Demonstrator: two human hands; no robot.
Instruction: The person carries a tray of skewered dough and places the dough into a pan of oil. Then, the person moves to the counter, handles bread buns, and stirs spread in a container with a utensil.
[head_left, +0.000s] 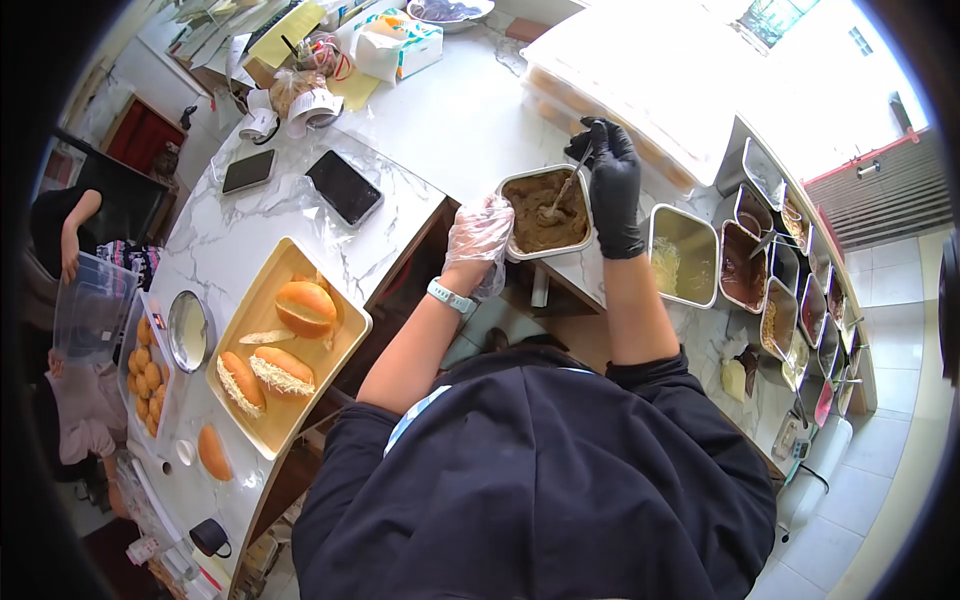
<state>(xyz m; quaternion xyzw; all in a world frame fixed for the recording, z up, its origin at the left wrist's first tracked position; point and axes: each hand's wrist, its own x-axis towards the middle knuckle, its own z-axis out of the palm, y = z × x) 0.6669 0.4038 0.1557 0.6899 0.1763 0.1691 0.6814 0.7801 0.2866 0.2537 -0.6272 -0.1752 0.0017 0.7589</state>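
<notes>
My left hand point(482, 238), in a clear plastic glove, grips the left rim of a square metal container point(579, 247). A thick brown paste point(540, 195) fills much of it. Above the container's right side, my right hand point(612, 175) in a black glove is closed on the handle of a spoon point(565, 190). The spoon leans, with its lower end in the paste. Just right of my right hand stands a metal container point(700, 262) with pale shreds at its bottom left.
A yellow tray point(262, 437) of filled buns lies left, near a metal bowl point(189, 332) and a box of round buns point(147, 380). Two phones point(345, 187) point(249, 172) rest on the counter. Several topping containers point(745, 265) stand right. Two people are at the far left.
</notes>
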